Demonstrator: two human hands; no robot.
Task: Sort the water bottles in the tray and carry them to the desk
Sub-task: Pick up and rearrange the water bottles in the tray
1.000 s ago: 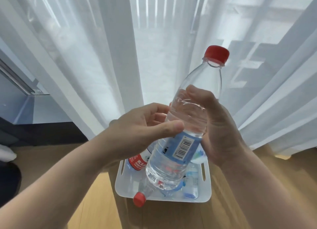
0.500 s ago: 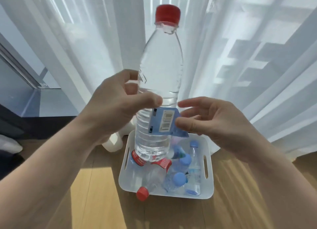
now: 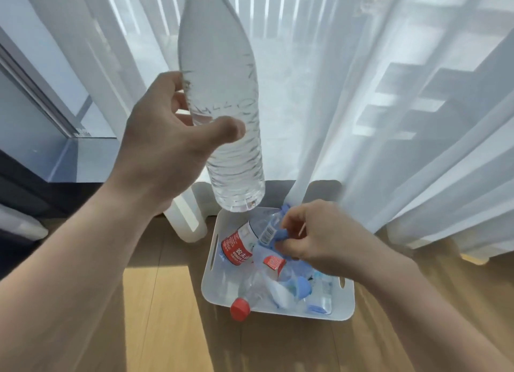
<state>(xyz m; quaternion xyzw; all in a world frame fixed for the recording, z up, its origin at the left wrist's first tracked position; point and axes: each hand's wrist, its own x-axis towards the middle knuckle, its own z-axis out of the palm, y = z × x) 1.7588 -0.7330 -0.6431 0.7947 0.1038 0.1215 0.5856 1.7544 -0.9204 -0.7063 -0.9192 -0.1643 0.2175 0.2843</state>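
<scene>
My left hand [image 3: 167, 146] grips a tall clear water bottle [image 3: 222, 101] with a red cap, held upright and high above the tray; the bottle has no label on it. My right hand [image 3: 314, 238] is low over the white tray [image 3: 345, 302] and pinches a torn-off blue label [image 3: 268, 234] with a barcode. In the tray lie a red-labelled bottle [image 3: 237, 246], a bottle whose red cap [image 3: 239, 309] hangs over the front rim, and several small blue-capped bottles [image 3: 301, 286].
The tray sits on a wooden floor [image 3: 167, 330] just in front of sheer white curtains [image 3: 389, 107]. A white stool leg [image 3: 189, 221] stands behind the tray's left corner. A dark window ledge [image 3: 41, 160] runs along the left.
The blue label has come off the bottle. My right hand has dropped with it to the tray, while my left hand has lifted the bare bottle higher.
</scene>
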